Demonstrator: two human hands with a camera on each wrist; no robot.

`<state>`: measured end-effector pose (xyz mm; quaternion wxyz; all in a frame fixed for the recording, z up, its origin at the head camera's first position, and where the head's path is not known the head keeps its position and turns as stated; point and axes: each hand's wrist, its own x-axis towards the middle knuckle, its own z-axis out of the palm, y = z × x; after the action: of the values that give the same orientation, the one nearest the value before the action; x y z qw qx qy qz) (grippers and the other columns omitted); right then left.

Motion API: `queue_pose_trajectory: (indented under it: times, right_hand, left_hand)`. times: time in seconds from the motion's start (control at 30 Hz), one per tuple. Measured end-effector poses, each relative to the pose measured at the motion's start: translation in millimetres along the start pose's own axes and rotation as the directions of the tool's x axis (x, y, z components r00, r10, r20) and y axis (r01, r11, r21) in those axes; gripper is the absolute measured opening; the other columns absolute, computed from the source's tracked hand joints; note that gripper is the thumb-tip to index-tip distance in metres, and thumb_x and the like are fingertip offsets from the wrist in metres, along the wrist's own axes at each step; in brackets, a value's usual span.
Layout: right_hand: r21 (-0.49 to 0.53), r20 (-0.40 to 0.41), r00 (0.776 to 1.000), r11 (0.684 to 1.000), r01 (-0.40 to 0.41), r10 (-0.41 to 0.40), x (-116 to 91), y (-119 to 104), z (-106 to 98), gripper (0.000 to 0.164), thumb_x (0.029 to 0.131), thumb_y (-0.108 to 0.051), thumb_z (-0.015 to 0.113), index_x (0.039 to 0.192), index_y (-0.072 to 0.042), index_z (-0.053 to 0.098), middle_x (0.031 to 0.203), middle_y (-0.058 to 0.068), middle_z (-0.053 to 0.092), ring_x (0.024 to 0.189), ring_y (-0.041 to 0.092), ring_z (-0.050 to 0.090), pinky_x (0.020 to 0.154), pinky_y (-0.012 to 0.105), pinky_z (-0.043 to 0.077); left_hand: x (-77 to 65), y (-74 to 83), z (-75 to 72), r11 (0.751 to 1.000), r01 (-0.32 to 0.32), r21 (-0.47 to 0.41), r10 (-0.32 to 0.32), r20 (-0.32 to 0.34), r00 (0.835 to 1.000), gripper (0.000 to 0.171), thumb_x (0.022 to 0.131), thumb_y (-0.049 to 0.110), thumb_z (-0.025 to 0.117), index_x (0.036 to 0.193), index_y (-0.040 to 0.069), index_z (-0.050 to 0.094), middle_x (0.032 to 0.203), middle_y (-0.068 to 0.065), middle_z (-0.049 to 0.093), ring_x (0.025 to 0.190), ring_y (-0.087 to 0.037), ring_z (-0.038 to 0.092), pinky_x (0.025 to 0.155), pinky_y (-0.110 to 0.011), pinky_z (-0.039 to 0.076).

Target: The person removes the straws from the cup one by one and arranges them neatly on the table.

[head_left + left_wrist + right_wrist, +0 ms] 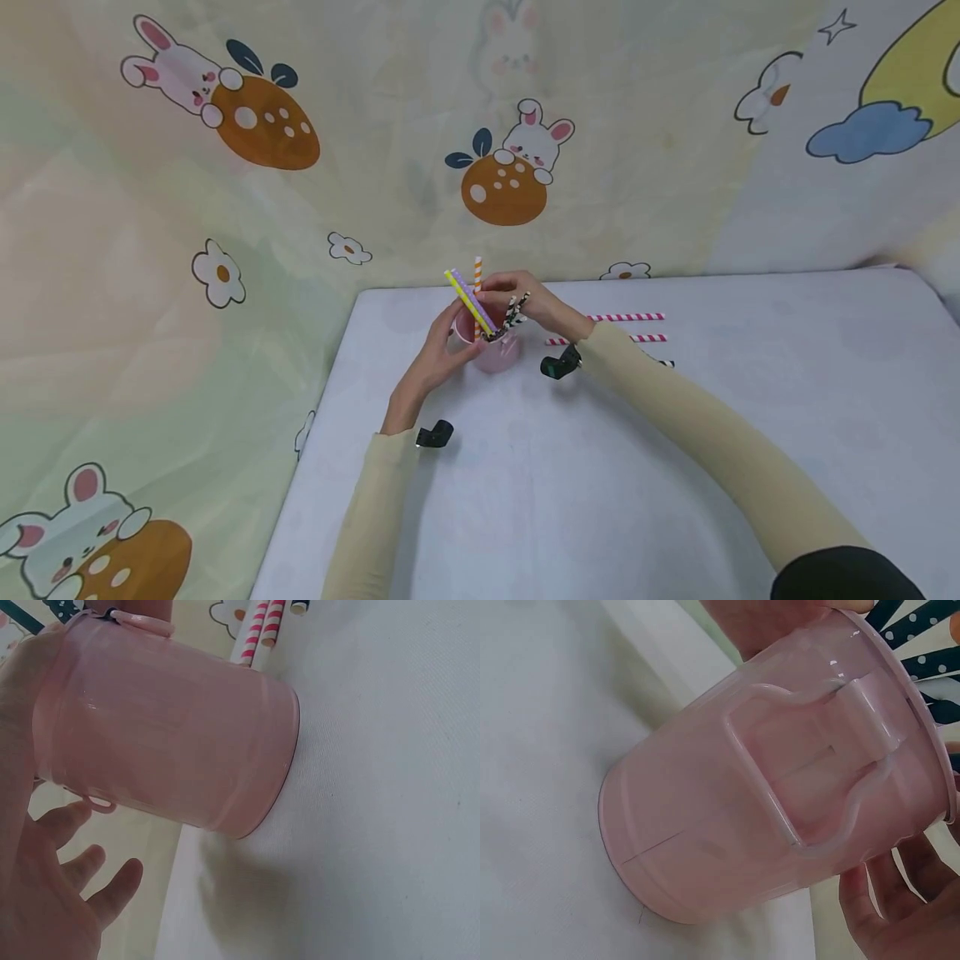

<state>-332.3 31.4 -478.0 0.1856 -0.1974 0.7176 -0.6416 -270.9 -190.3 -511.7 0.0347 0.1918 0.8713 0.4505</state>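
Observation:
A pink bucket [498,357] with a small wire handle stands near the table's far edge; several straws lean inside it. Yellow [465,296] and purple straws [476,297] tilt left, black dotted straws [514,310] lean right, and an orange-striped straw [478,268] stands upright. My left hand [438,350] holds the bucket at its left, thumb along the near rim; its other fingers [112,892] spread beside the wall in the left wrist view. Over the far rim my right hand [521,296] pinches the orange-striped straw at its fingertips. In the right wrist view the bucket wall [705,795] hides the straws' lower ends.
Pink-and-white striped straws [637,317] lie on the white-covered table [555,492] to the right of the bucket, partly behind my right forearm. A dark striped straw [666,363] pokes out beside them. A cartoon-print cloth [390,167] hangs behind the table's far edge.

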Motion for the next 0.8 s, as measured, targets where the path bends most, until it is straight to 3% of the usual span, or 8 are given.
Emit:
queue_pose_trajectory:
  times: [0.2, 0.27, 0.43, 0.5, 0.67, 0.8]
  right_hand:
    - [0.013, -0.028, 1.0, 1.0, 0.015, -0.014, -2, -3, -2, 0.026, 0.098, -0.027, 0.065, 0.117, -0.011, 0.071, 0.119, 0.006, 0.068, 0.115, 0.023, 0.057, 0.104, 0.044, 0.046]
    - [0.012, -0.045, 0.999, 1.0, 0.014, -0.013, -3, -4, -4, 0.029, 0.098, -0.028, 0.065, 0.12, -0.008, 0.071, 0.12, 0.006, 0.067, 0.117, 0.023, 0.057, 0.104, 0.044, 0.046]
    - [-0.014, -0.085, 0.996, 1.0, 0.012, -0.013, -5, -11, -9, 0.035, 0.098, -0.03, 0.065, 0.124, -0.006, 0.068, 0.125, 0.008, 0.066, 0.119, 0.024, 0.058, 0.105, 0.047, 0.048]
    - [-0.018, -0.1, 0.995, 1.0, 0.012, -0.014, -6, -16, -12, 0.035, 0.098, -0.031, 0.065, 0.124, -0.008, 0.067, 0.125, 0.01, 0.066, 0.118, 0.024, 0.059, 0.105, 0.049, 0.049]
    - [0.003, -0.131, 0.991, 1.0, 0.019, -0.019, -8, -27, -19, 0.037, 0.098, -0.033, 0.065, 0.126, -0.009, 0.066, 0.129, 0.011, 0.066, 0.122, 0.025, 0.06, 0.107, 0.051, 0.048]
    - [0.029, -0.146, 0.989, 0.999, 0.037, -0.033, -11, -34, -24, 0.039, 0.098, -0.033, 0.065, 0.128, -0.007, 0.066, 0.13, 0.011, 0.066, 0.125, 0.028, 0.059, 0.107, 0.051, 0.048]
  left_hand:
    - [1.0, -0.7, 0.5, 0.999, -0.033, -0.007, 0.033, -0.013, 0.999, 0.082, 0.089, 0.049, 0.07, 0.157, 0.043, 0.024, 0.163, 0.008, 0.03, 0.151, -0.02, 0.026, 0.113, -0.061, 0.034]
    - [-1.3, 10.0, -1.9, 0.999, -0.033, -0.027, 0.033, -0.007, 0.999, 0.082, 0.09, 0.04, 0.071, 0.158, 0.035, 0.026, 0.164, 0.002, 0.031, 0.152, -0.023, 0.026, 0.114, -0.062, 0.033]
    - [-0.9, 11.4, -1.9, 0.999, -0.005, -0.043, 0.005, 0.007, 1.0, 0.083, 0.091, 0.026, 0.072, 0.16, 0.028, 0.024, 0.165, -0.005, 0.028, 0.153, -0.03, 0.023, 0.115, -0.066, 0.03]
    - [1.4, 2.0, 0.7, 1.0, 0.005, -0.028, -0.005, 0.001, 1.0, 0.084, 0.091, 0.031, 0.072, 0.159, 0.035, 0.023, 0.165, 0.0, 0.028, 0.153, -0.027, 0.023, 0.115, -0.064, 0.03]
    - [-0.2, 4.1, 0.7, 0.999, 0.042, -0.025, -0.042, -0.003, 0.999, 0.082, 0.09, 0.039, 0.072, 0.155, 0.048, 0.023, 0.164, 0.007, 0.027, 0.153, -0.021, 0.022, 0.117, -0.061, 0.03]
    - [-0.3, 3.6, 0.8, 0.999, 0.037, -0.014, -0.037, -0.007, 0.999, 0.082, 0.09, 0.042, 0.071, 0.155, 0.048, 0.023, 0.164, 0.007, 0.027, 0.153, -0.022, 0.022, 0.117, -0.06, 0.031]
